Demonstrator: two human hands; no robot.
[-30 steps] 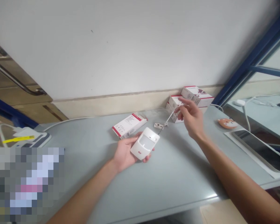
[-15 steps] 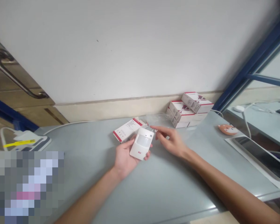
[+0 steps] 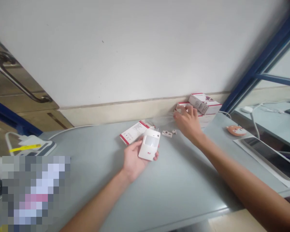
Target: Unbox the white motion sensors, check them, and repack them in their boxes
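Observation:
My left hand (image 3: 135,158) cradles a white plastic motion sensor (image 3: 149,145), its lens facing up and its lower end resting on my palm. Just behind it lies an open white-and-red carton (image 3: 136,132) on the grey table (image 3: 181,180). My right hand (image 3: 187,121) is at the far edge of the table, with its blurred fingers against a stack of white-and-red boxes (image 3: 204,103). I cannot tell if those fingers hold anything. Between my hands lie a small white bracket (image 3: 167,133) and a tiny white part (image 3: 174,131).
A white cable runs along the wall's beige skirting (image 3: 111,112). To the right are an orange fox-faced pad (image 3: 236,130) and a tablet (image 3: 270,158). A white device with a yellow strap (image 3: 29,145) sits at the left, near a blurred patch.
My right hand has moved from near the sensor to the box stack, and the thin metal rod seen earlier no longer shows. The sensor remains in my left hand.

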